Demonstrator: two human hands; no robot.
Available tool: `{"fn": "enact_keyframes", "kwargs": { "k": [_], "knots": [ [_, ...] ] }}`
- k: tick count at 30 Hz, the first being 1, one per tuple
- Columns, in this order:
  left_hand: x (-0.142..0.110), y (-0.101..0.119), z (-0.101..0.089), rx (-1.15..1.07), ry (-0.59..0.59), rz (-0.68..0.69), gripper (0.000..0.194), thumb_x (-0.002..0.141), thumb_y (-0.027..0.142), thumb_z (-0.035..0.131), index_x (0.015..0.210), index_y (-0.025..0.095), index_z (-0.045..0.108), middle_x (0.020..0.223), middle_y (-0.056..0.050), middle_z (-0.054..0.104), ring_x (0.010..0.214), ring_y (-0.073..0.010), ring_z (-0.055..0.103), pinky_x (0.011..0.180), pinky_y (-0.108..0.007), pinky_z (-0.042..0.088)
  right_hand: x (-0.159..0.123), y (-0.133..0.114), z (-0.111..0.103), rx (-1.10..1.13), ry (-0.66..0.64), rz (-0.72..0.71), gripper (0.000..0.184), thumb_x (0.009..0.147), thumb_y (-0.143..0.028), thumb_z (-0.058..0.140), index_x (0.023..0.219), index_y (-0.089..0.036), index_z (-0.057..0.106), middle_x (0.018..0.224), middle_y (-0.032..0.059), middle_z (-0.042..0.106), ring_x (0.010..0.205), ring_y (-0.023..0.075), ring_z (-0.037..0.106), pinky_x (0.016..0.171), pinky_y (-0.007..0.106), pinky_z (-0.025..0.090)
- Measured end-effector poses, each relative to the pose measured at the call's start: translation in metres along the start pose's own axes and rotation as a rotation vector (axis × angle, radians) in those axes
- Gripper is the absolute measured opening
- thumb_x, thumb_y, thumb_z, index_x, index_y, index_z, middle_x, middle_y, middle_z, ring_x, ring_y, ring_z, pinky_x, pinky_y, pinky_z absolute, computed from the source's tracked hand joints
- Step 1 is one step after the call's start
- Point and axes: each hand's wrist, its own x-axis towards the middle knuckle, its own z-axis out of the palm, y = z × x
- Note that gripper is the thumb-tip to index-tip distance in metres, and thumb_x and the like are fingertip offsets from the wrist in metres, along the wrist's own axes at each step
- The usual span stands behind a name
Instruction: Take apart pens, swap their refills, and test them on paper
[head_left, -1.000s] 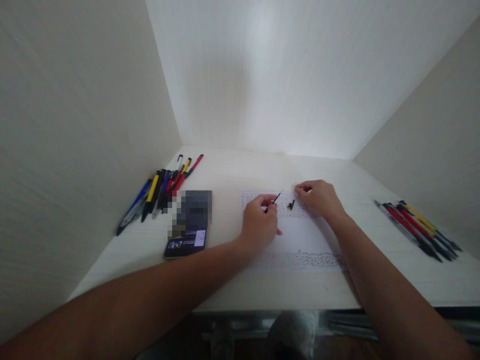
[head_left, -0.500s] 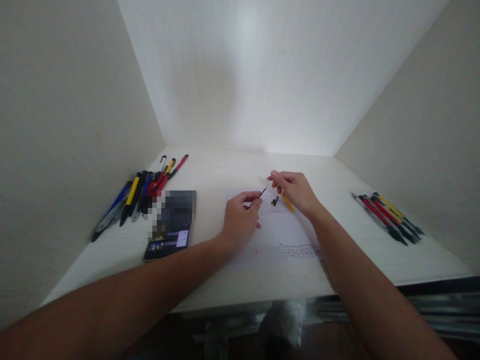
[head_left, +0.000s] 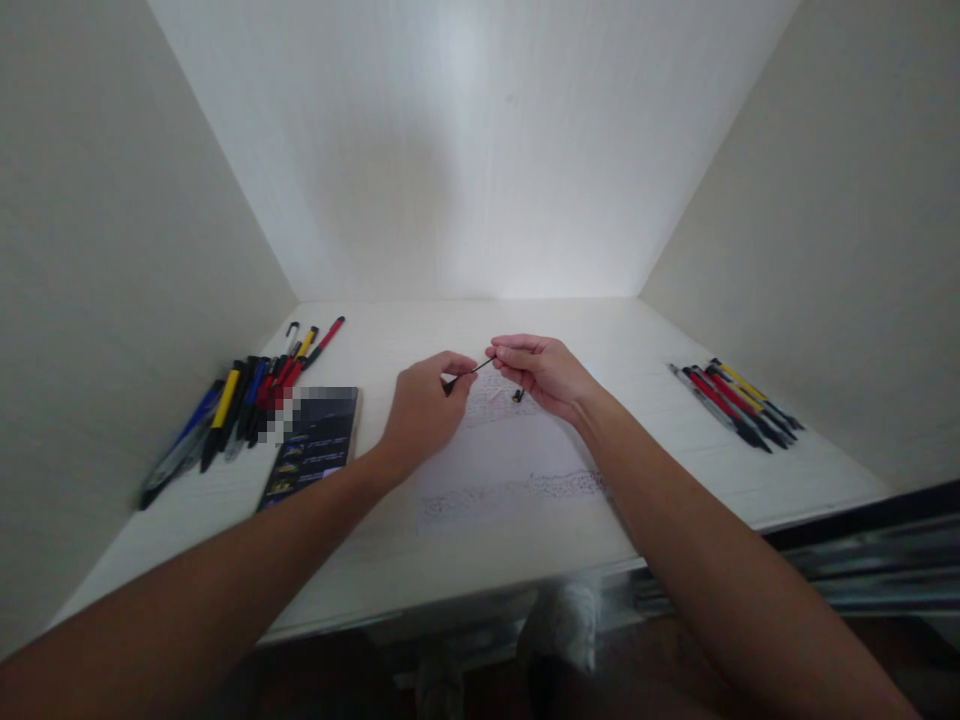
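My left hand pinches a thin black pen refill, and a thicker black piece shows at its lower end between thumb and fingers. The fingertips of my right hand close around the refill's upper end; whether they also hold something small cannot be made out. Below them, small black-and-yellow pen parts lie on a sheet of paper with rows of handwritten marks. Both hands are just above the top part of the sheet.
A pile of blue, yellow, black and red pens lies along the left wall. Beside it is a phone with its screen lit, partly blurred out. Several more pens lie in a row on the right. White panels enclose the desk.
My right hand has risen from the paper and moved left to the refill's tip. The yellow pen barrel seen beneath it half a second ago is now out of sight. The view has shifted.
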Motion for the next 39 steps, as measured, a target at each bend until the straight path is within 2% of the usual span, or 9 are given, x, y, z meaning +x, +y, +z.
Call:
{"fn": "enact_keyframes", "kwargs": {
  "k": [4, 7, 12, 17, 22, 26, 32, 36, 39],
  "knots": [
    [0.007, -0.007, -0.011, 0.264, -0.100, 0.084, 0.024, 0.093, 0.021, 0.056, 0.110, 0.020, 0.072, 0.103, -0.006, 0.076, 0.088, -0.0201, 0.069, 0.085, -0.034, 0.052, 0.008, 0.004, -0.009, 0.014, 0.203, -0.118, 0.014, 0.069, -0.020, 0.083, 0.080, -0.017, 0.075, 0.092, 0.0079, 0.075, 0.082, 0.0151, 0.067, 0.085, 0.032, 0.056],
    [0.010, -0.007, -0.016, 0.495, -0.211, 0.105, 0.030, 0.097, 0.023, 0.048, 0.114, 0.021, 0.071, 0.107, -0.008, 0.075, 0.094, -0.0267, 0.069, 0.082, -0.040, 0.052, 0.014, 0.008, -0.018, -0.080, 0.323, -0.202, 0.016, 0.069, -0.022, 0.083, 0.081, -0.017, 0.074, 0.087, 0.0081, 0.075, 0.075, 0.0147, 0.066, 0.077, 0.033, 0.055],
    [0.012, -0.008, -0.018, 0.692, -0.377, 0.147, 0.034, 0.095, 0.019, 0.045, 0.119, 0.019, 0.069, 0.100, -0.011, 0.074, 0.088, -0.0279, 0.068, 0.076, -0.040, 0.050, 0.019, 0.013, -0.021, -0.316, 0.357, -0.328, 0.022, 0.072, -0.031, 0.080, 0.088, -0.016, 0.076, 0.080, 0.0078, 0.075, 0.069, 0.0152, 0.065, 0.066, 0.032, 0.053],
    [0.015, -0.013, -0.019, 0.652, -0.396, 0.264, 0.026, 0.091, 0.016, 0.050, 0.101, 0.016, 0.074, 0.094, -0.009, 0.073, 0.086, -0.0238, 0.065, 0.078, -0.037, 0.048, 0.019, 0.014, -0.020, -0.390, 0.347, -0.424, 0.023, 0.078, -0.033, 0.075, 0.096, -0.019, 0.078, 0.077, 0.0046, 0.073, 0.063, 0.0134, 0.060, 0.057, 0.030, 0.050],
    [0.015, -0.011, -0.020, 0.657, -0.412, 0.312, 0.031, 0.089, 0.010, 0.046, 0.089, 0.014, 0.076, 0.096, -0.011, 0.069, 0.081, -0.0199, 0.062, 0.074, -0.033, 0.045, 0.020, 0.015, -0.022, -0.467, 0.352, -0.429, 0.023, 0.081, -0.036, 0.072, 0.096, -0.021, 0.079, 0.075, 0.0033, 0.071, 0.062, 0.0130, 0.058, 0.056, 0.029, 0.047],
    [0.013, -0.013, -0.019, 0.693, -0.410, 0.353, 0.034, 0.090, 0.010, 0.042, 0.093, 0.015, 0.076, 0.098, -0.011, 0.068, 0.081, -0.0182, 0.061, 0.073, -0.032, 0.043, 0.022, 0.017, -0.022, -0.443, 0.332, -0.431, 0.020, 0.081, -0.036, 0.072, 0.094, -0.022, 0.078, 0.079, 0.0043, 0.072, 0.063, 0.0130, 0.057, 0.055, 0.028, 0.045],
    [0.012, -0.007, -0.024, 0.879, -0.392, 0.316, 0.030, 0.093, 0.022, 0.045, 0.101, 0.019, 0.074, 0.084, -0.009, 0.070, 0.082, -0.0246, 0.064, 0.073, -0.037, 0.038, 0.021, 0.014, -0.021, -0.316, 0.370, -0.363, 0.021, 0.088, -0.037, 0.065, 0.077, -0.019, 0.065, 0.076, 0.0043, 0.067, 0.053, 0.0082, 0.047, 0.047, 0.025, 0.033],
    [0.013, -0.003, -0.027, 0.948, -0.410, 0.282, 0.029, 0.095, 0.026, 0.046, 0.094, 0.021, 0.074, 0.073, -0.009, 0.070, 0.081, -0.0262, 0.064, 0.075, -0.040, 0.035, 0.016, 0.009, -0.015, -0.207, 0.325, -0.260, 0.029, 0.098, -0.046, 0.052, 0.081, -0.023, 0.051, 0.063, -0.0003, 0.061, 0.040, 0.0069, 0.036, 0.040, 0.026, 0.022],
    [0.013, -0.003, -0.025, 0.953, -0.426, 0.277, 0.031, 0.096, 0.028, 0.044, 0.091, 0.021, 0.074, 0.071, -0.008, 0.069, 0.079, -0.0251, 0.064, 0.075, -0.039, 0.033, 0.012, 0.008, -0.012, -0.210, 0.283, -0.214, 0.031, 0.099, -0.050, 0.050, 0.085, -0.022, 0.053, 0.056, -0.0024, 0.055, 0.038, 0.0072, 0.034, 0.039, 0.026, 0.018]
  ]
}}
